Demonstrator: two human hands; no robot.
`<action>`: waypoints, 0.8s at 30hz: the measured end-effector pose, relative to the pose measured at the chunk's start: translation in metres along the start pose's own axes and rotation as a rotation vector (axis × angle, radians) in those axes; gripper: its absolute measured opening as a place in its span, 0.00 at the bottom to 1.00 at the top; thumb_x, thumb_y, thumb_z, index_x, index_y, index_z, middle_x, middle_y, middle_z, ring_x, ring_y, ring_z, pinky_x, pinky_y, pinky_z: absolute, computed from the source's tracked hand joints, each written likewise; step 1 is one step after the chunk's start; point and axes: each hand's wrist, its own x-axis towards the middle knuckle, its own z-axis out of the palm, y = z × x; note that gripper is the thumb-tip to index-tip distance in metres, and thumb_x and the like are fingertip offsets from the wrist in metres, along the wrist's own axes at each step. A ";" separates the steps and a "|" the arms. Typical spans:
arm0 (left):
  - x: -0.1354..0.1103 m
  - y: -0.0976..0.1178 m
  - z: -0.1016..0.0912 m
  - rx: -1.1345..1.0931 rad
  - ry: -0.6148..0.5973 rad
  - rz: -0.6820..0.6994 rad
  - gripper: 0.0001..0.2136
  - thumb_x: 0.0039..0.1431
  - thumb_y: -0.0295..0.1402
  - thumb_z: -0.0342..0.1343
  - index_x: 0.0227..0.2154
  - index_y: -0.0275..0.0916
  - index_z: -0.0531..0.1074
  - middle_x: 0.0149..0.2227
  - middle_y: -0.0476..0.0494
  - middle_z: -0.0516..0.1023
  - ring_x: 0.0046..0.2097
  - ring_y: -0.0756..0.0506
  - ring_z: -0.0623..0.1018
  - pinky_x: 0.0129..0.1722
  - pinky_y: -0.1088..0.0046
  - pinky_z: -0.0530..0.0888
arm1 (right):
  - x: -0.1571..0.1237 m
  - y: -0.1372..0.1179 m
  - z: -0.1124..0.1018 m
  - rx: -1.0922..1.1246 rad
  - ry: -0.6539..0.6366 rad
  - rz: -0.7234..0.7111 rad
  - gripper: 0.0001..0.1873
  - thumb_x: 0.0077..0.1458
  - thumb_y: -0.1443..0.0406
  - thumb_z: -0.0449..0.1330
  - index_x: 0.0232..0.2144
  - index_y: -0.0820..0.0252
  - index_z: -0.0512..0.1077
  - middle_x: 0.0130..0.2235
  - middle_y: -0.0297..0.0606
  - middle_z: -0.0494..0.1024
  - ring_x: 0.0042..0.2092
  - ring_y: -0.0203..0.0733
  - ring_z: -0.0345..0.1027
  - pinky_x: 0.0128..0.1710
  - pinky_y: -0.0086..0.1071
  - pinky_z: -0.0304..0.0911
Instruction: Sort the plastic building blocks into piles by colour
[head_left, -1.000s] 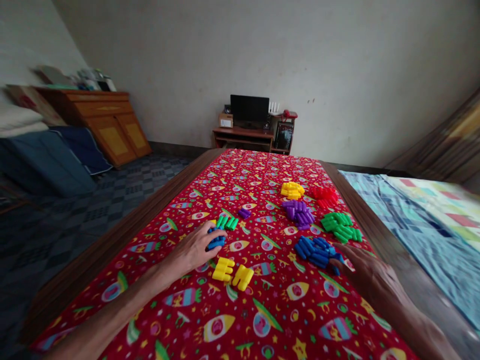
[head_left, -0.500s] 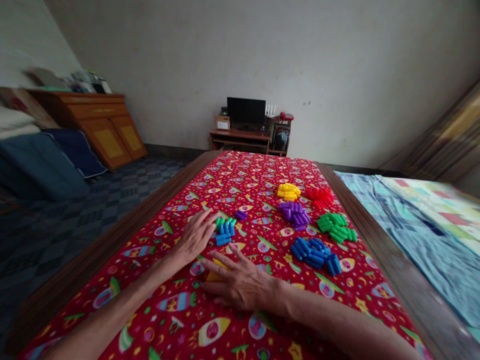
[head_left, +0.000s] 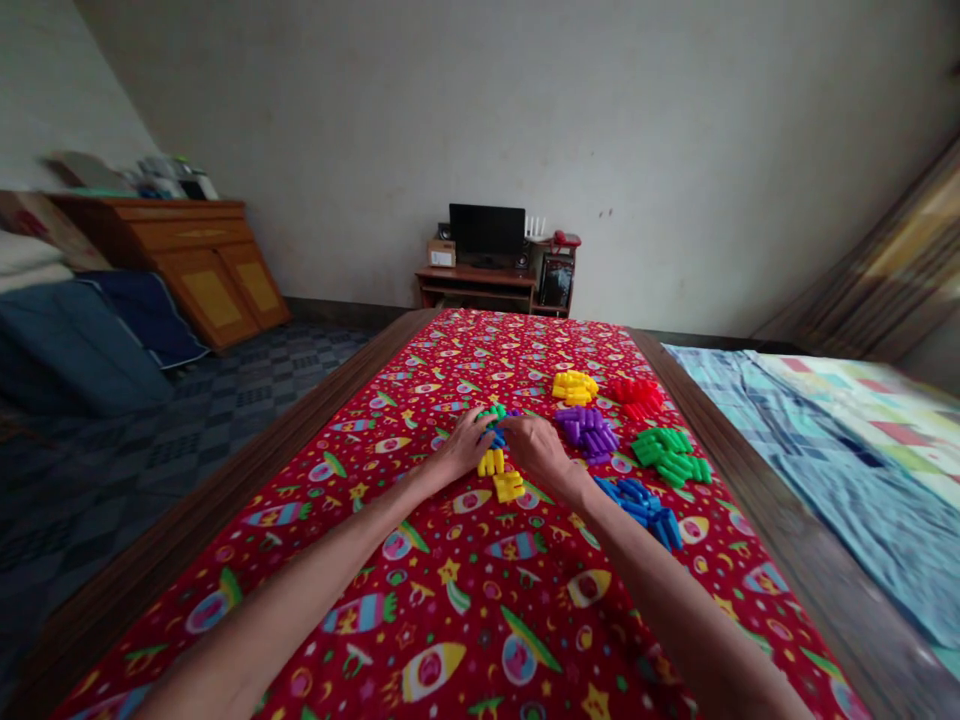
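Observation:
A small cluster of plastic toy pieces lies on the red cloth between my two hands. Yellow toy pieces (head_left: 509, 487) are at its near end, with blue toy pieces (head_left: 493, 438) partly covered by fingers behind them. Green toy pieces (head_left: 492, 411) and a bit of purple (head_left: 513, 413) show at the far end. My left hand (head_left: 466, 444) curves along the cluster's left side, fingers apart and touching it. On the right side, my right hand (head_left: 535, 446) has its fingers curled in against the pieces; its fingertips are hidden.
Sorted piles lie to the right: yellow pile (head_left: 575, 388), red pile (head_left: 636, 396), purple pile (head_left: 587, 434), green pile (head_left: 672, 456) and blue pile (head_left: 643, 510). The patterned cloth (head_left: 450, 640) covers a wooden table. Beyond stands a desk with a monitor (head_left: 487, 234); a bed (head_left: 840, 470) is at right.
The cluster has moved forward and to the right along the cloth with both hands. My right hand has come off the yellow pieces, now uncovered, and round to the cluster's right side, fingers curled.

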 end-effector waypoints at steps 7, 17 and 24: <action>0.007 0.022 -0.016 0.131 -0.012 0.025 0.11 0.62 0.35 0.52 0.43 0.37 0.72 0.46 0.38 0.70 0.51 0.40 0.69 0.52 0.59 0.68 | 0.020 0.023 -0.008 -0.099 -0.166 -0.155 0.17 0.60 0.74 0.49 0.49 0.64 0.71 0.44 0.46 0.78 0.45 0.42 0.71 0.42 0.29 0.62; 0.013 0.026 -0.039 0.126 -0.096 0.030 0.09 0.59 0.38 0.57 0.34 0.37 0.76 0.35 0.42 0.76 0.42 0.41 0.74 0.44 0.65 0.70 | 0.008 0.031 -0.025 -0.185 -0.066 -0.156 0.14 0.65 0.64 0.49 0.42 0.63 0.73 0.39 0.47 0.78 0.43 0.46 0.68 0.34 0.31 0.58; 0.015 0.091 -0.026 -0.421 -0.165 0.086 0.11 0.59 0.35 0.56 0.43 0.41 0.77 0.42 0.43 0.81 0.42 0.44 0.79 0.42 0.71 0.73 | -0.093 0.101 -0.060 -0.012 -0.038 -0.029 0.20 0.65 0.56 0.48 0.32 0.63 0.73 0.25 0.37 0.73 0.24 0.34 0.60 0.25 0.29 0.48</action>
